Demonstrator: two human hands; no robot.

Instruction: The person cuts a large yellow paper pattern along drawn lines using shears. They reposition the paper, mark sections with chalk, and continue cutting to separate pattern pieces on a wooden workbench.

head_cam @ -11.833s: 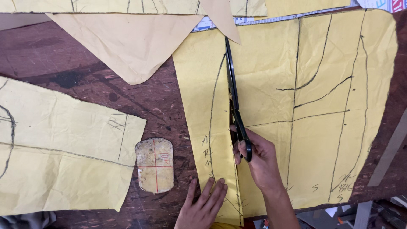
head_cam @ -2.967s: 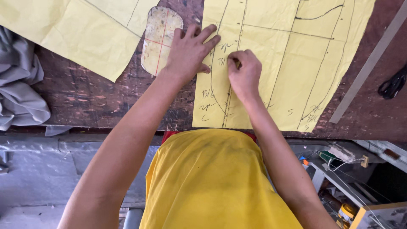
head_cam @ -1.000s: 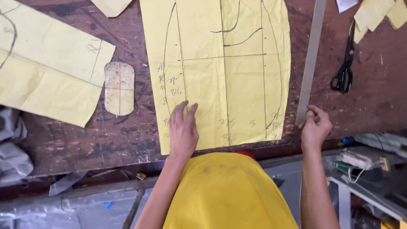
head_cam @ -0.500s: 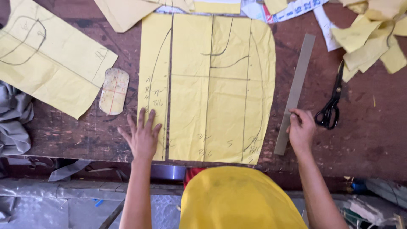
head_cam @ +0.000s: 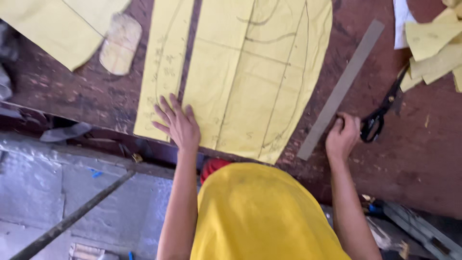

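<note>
My left hand (head_cam: pixel 178 124) lies flat with fingers spread on the bottom edge of a yellow paper pattern with pencil lines. The pattern is in two pieces: a narrow strip (head_cam: pixel 163 62) and a wider piece (head_cam: pixel 255 72), with a thin gap of brown table between them. My hand bridges the gap at the near end. My right hand (head_cam: pixel 342 137) has its fingers curled on the lower part of a long grey metal ruler (head_cam: pixel 344 84), which lies slanted to the right of the paper. Black scissors (head_cam: pixel 382 110) lie just right of that hand.
Another yellow pattern piece (head_cam: pixel 62 24) and a small oval template (head_cam: pixel 120 43) lie at the upper left. Yellow paper scraps (head_cam: pixel 433 48) are piled at the upper right. Grey cloth (head_cam: pixel 5 62) sits at the left edge. The worn table's front edge (head_cam: pixel 96 130) runs below my hands.
The narrow strip now sits apart from the wider piece. My left hand has shifted right, onto the gap. The ruler has tilted away from the paper under my right hand.
</note>
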